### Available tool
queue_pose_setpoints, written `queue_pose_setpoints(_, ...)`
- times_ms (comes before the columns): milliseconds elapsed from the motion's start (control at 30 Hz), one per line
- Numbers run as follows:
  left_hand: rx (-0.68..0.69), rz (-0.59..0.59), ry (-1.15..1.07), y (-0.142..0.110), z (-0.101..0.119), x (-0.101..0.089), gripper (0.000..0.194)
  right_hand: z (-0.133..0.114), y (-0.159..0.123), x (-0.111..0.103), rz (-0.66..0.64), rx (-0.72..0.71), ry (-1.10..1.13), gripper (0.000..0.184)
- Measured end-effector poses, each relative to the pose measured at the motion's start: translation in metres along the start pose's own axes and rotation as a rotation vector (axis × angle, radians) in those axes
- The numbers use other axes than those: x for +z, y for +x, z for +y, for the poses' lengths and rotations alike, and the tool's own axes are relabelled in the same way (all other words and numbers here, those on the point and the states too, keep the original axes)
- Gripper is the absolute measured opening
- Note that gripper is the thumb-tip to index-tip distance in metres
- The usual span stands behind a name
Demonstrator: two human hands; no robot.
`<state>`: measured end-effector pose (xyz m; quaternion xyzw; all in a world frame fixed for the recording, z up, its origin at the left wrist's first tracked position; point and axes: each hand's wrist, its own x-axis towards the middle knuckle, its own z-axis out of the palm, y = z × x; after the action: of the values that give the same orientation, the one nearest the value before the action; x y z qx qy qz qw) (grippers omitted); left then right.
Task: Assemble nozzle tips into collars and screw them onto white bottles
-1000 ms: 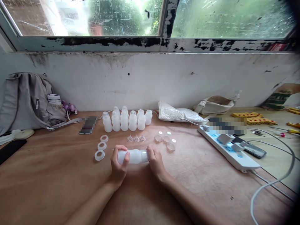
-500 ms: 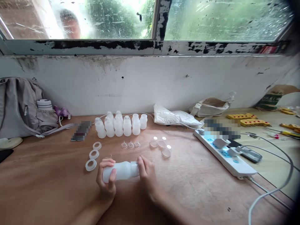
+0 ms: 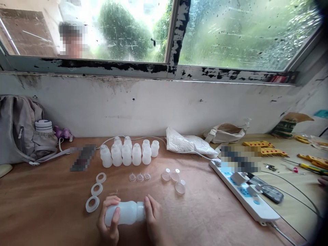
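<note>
My left hand [image 3: 109,218] is wrapped around the body of a frosted white plastic baby bottle [image 3: 125,212], which lies sideways above the table. At the bottle's right end is a clear collar [image 3: 140,211], and the fingers of my right hand [image 3: 153,218] close around that end, hiding its tip. To the left, three clear rings [image 3: 96,189] lie in a slanting row. Beyond the bottle are three clear teats [image 3: 139,177]. Three clear round caps [image 3: 180,187], each beside a small white disc [image 3: 182,182], lie to the right.
Several frosted bottles [image 3: 126,156] stand at the back, some topped with clear teats. A power strip [image 3: 262,208] with cables runs along the right. A backpack [image 3: 17,130], a white packet [image 3: 189,143] and yellow racks [image 3: 274,151] are near the wall. Another person's fingers [image 3: 323,180] show at the right edge.
The view has tipped upward, so the table and my hands appear lower. My hands keep the same hold on the bottle. Another person's fingers now show at the right edge.
</note>
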<state>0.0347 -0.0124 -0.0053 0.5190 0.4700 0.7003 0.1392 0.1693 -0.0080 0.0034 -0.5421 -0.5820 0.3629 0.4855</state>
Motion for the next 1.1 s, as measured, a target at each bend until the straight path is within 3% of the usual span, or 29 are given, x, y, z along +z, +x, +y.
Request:
queue_pose_setpoints(333,-0.069,-0.065,0.035,-0.005,0.004,0.005,0.011,0.001,0.01,-0.004,0.101,0.082,0.11,0.035)
queue_pose_setpoints(533,-0.314,-0.228,0.034,0.008,0.005,0.007,0.023,-0.001,0.026,-0.01,-0.091,0.211,0.408,0.034)
queue_pose_setpoints(633,-0.407,-0.302,-0.038,0.019,0.003,0.011,0.031,-0.008,0.037,-0.018,-0.101,0.168,0.434,0.028)
queue_pose_setpoints(767,-0.384,-0.331,-0.126,0.03,-0.004,0.009,0.042,-0.038,0.054,-0.033,-0.007,-0.088,0.224,0.028)
queue_pose_setpoints(900,-0.34,-0.269,-0.06,0.037,-0.017,0.003,0.038,-0.078,0.082,-0.047,0.226,-0.367,-0.094,0.04)
queue_pose_setpoints(1000,-0.217,-0.32,0.093,0.04,-0.025,0.0,0.028,-0.097,0.114,-0.048,0.328,-0.426,-0.32,0.043)
queue_pose_setpoints(1100,0.006,-0.467,0.274,0.043,-0.028,-0.001,0.017,-0.101,0.152,-0.041,0.344,-0.391,-0.505,0.041)
